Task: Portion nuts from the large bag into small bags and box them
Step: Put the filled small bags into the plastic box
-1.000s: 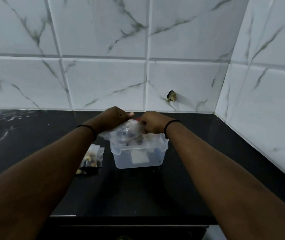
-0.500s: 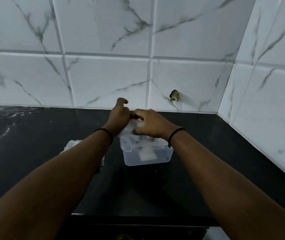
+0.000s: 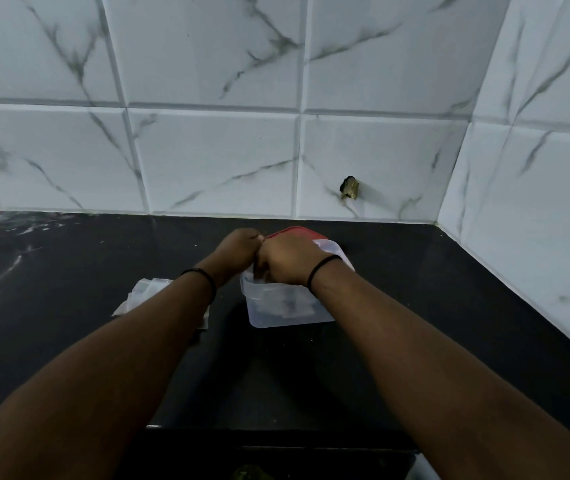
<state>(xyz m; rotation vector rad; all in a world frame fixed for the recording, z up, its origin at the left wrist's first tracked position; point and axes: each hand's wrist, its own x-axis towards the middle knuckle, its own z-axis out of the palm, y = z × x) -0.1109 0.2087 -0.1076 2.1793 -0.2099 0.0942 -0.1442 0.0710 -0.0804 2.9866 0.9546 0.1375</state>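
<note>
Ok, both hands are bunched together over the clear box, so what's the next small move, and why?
Probably lower the bag into the clear box and let go. Left hand and right hand meet just above its open top; whatever they pinch is mostly hidden. The red lid lies behind.

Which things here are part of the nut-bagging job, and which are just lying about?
Part of the job:
clear plastic box
red lid behind it
small bags on the counter
left hand
right hand

Lying about:
broken stub on the wall tile
</note>
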